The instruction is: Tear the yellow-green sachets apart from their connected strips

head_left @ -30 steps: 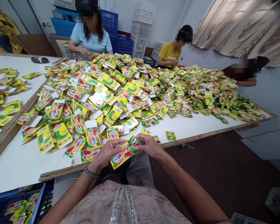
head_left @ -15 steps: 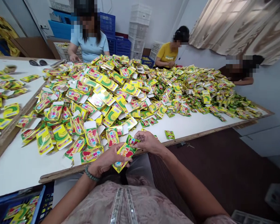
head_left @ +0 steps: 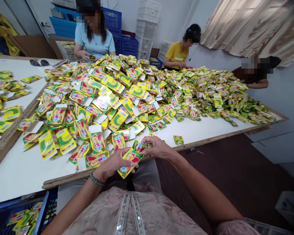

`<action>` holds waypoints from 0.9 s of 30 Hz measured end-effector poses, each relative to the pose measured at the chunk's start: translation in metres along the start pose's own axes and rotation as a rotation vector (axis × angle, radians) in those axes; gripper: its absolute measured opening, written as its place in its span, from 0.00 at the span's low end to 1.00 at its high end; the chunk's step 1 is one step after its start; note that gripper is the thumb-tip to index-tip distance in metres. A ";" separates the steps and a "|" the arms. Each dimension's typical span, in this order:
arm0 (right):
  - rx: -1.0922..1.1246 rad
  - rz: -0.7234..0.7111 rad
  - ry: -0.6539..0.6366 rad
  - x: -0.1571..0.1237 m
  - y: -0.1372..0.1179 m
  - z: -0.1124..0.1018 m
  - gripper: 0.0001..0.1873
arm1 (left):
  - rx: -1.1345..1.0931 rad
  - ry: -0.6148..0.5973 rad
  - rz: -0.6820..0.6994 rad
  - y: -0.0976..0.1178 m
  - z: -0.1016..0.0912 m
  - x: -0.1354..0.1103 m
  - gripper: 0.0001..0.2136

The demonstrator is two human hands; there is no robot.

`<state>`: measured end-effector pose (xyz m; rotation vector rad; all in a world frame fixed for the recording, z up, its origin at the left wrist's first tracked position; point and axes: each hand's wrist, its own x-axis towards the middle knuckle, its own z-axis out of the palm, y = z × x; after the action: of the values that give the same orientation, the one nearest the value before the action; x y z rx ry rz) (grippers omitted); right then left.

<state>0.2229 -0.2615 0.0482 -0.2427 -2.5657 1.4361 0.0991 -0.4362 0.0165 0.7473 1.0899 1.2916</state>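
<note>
In the head view, the left hand (head_left: pixel 112 163) grips a yellow-green carton (head_left: pixel 127 166) between thumb and fingers, just over the worktop's (head_left: pixel 203 132) near edge. Its colourful lettering is partly covered by the thumb. The right hand's closed fingertips pinch a small green packet (head_left: pixel 138 146) at the carton's upper end; its print is too small to read. By the near edge, a flat carton (head_left: pixel 97 160) shows bubble letters, apparently "TWINS", beside a red heart shape. In the pile (head_left: pixel 107 94) beyond, yellow cartons show barcodes. The yellow shirt (head_left: pixel 177 54) across the worktop bears unclear white lettering.
</note>
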 end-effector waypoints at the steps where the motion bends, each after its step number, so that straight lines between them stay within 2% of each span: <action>1: -0.005 0.006 -0.022 0.001 -0.002 -0.003 0.14 | 0.005 -0.010 0.001 0.001 0.000 -0.001 0.20; 5: -0.192 -0.026 -0.067 0.004 -0.009 -0.004 0.11 | 0.037 -0.036 0.013 0.004 0.001 -0.001 0.18; 8: -0.345 -0.049 0.030 0.006 -0.011 -0.001 0.10 | 0.070 -0.002 0.035 0.007 0.006 0.001 0.17; 14: -0.238 -0.110 0.153 0.002 -0.017 -0.003 0.10 | 0.163 0.126 0.056 0.009 0.007 0.008 0.17; 18: -0.328 -0.114 0.228 -0.005 -0.018 0.017 0.07 | 0.230 0.266 0.105 0.002 0.000 0.011 0.18; 24: -0.354 -0.046 0.360 -0.001 -0.010 0.060 0.07 | 0.272 0.331 0.130 -0.007 -0.003 0.011 0.19; 27: -0.260 -0.098 0.334 0.006 -0.015 0.071 0.09 | 0.325 0.375 0.096 -0.001 -0.007 -0.001 0.21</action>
<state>0.1994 -0.3265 0.0246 -0.3550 -2.4399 0.9344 0.0933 -0.4377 0.0138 0.8229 1.6105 1.3873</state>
